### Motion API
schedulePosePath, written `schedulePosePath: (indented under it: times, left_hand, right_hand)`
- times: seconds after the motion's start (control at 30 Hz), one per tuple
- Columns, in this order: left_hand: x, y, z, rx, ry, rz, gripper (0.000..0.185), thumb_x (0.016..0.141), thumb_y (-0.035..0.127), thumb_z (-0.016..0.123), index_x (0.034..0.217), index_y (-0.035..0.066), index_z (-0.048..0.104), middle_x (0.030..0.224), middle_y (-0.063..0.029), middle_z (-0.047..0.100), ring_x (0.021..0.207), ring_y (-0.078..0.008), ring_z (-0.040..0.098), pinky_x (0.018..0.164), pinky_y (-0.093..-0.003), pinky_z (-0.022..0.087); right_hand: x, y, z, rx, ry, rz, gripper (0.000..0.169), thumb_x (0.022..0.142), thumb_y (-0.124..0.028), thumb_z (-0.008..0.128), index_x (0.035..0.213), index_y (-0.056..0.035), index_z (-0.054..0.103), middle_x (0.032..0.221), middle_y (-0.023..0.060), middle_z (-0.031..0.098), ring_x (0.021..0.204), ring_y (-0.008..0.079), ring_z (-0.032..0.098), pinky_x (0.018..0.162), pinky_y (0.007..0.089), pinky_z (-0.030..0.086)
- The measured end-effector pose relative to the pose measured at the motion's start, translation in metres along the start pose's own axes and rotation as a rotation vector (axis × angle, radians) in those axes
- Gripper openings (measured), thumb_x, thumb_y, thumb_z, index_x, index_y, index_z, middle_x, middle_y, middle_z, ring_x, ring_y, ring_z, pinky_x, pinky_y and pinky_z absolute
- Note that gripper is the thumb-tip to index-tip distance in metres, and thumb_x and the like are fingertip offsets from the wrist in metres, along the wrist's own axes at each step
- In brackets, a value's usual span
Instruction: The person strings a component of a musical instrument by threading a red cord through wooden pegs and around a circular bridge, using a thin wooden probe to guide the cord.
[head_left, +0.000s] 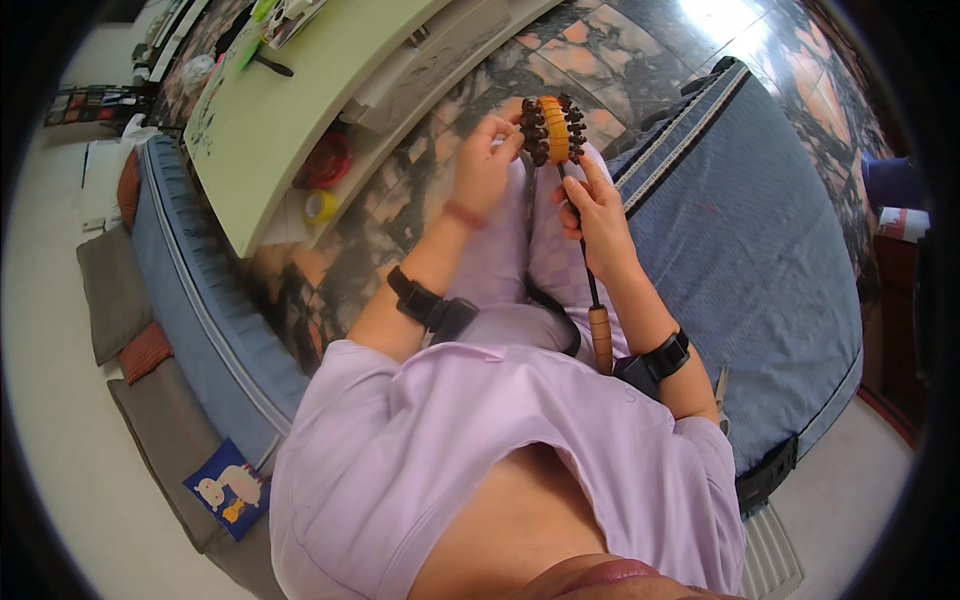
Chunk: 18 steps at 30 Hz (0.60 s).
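Observation:
In front of my lap is a hand tool with a black rod and a turned wooden handle; it may be a massage hammer. Its head has an orange-yellow ring between two rows of dark brown beads. My right hand grips the rod below the head, one finger stretched up towards the beads. Thumb and forefinger of my left hand pinch at the head's left row of beads; their tips are partly hidden. The handle's end rests against my shirt.
A blue cloth-covered seat with scissors stands at my right. Ahead left is a pale green table; its lower shelf holds a red bowl and yellow tape. A blue-edged sofa with cushions lies left.

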<state>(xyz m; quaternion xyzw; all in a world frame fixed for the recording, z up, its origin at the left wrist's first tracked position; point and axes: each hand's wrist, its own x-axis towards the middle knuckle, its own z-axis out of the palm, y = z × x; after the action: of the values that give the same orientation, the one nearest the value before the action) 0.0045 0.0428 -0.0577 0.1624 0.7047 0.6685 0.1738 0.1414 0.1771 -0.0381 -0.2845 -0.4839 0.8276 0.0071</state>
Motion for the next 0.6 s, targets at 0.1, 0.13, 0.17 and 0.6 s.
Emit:
schedulePosePath:
  times: [0.1, 0.13, 0.17, 0.6]
  left_hand:
    - [0.007, -0.001, -0.005, 0.060, 0.005, 0.093, 0.007, 0.099, 0.006, 0.065, 0.098, 0.000, 0.061, 0.123, -0.0104, 0.073, 0.088, -0.0124, 0.068, 0.079, -0.0278, 0.055]
    - [0.009, 0.001, -0.006, 0.076, 0.000, 0.125, 0.007, 0.099, 0.006, 0.065, 0.098, 0.000, 0.061, 0.122, -0.0110, 0.074, 0.087, -0.0131, 0.069, 0.079, -0.0287, 0.056]
    - [0.010, 0.003, -0.005, 0.105, 0.011, 0.139, 0.008, 0.099, 0.006, 0.065, 0.097, 0.000, 0.061, 0.122, -0.0112, 0.074, 0.088, -0.0136, 0.069, 0.080, -0.0292, 0.056]
    - [0.009, 0.024, -0.017, 0.490, -0.212, 0.406, 0.010, 0.100, 0.015, 0.064, 0.098, 0.005, 0.061, 0.103, -0.0074, 0.078, 0.092, -0.0258, 0.074, 0.079, -0.0337, 0.056]
  right_hand:
    - [0.002, 0.000, -0.001, 0.133, -0.037, 0.067, 0.047, 0.107, -0.017, 0.053, 0.153, -0.0104, 0.046, 0.089, 0.0038, 0.064, 0.061, 0.0086, 0.050, 0.050, 0.0242, 0.039]
    - [0.003, -0.001, -0.003, 0.182, -0.066, 0.084, 0.043, 0.108, -0.017, 0.052, 0.150, -0.0090, 0.048, 0.090, 0.0047, 0.064, 0.061, 0.0093, 0.051, 0.051, 0.0246, 0.041]
    - [0.006, -0.002, -0.004, 0.231, -0.096, 0.101, 0.040, 0.109, -0.017, 0.051, 0.147, -0.0076, 0.051, 0.090, 0.0056, 0.065, 0.062, 0.0100, 0.052, 0.052, 0.0250, 0.042]
    - [0.014, -0.010, -0.030, 0.078, -0.396, 0.397, 0.024, 0.107, -0.013, 0.054, 0.125, 0.0019, 0.058, 0.089, 0.0086, 0.068, 0.065, 0.0126, 0.064, 0.061, 0.0298, 0.061]
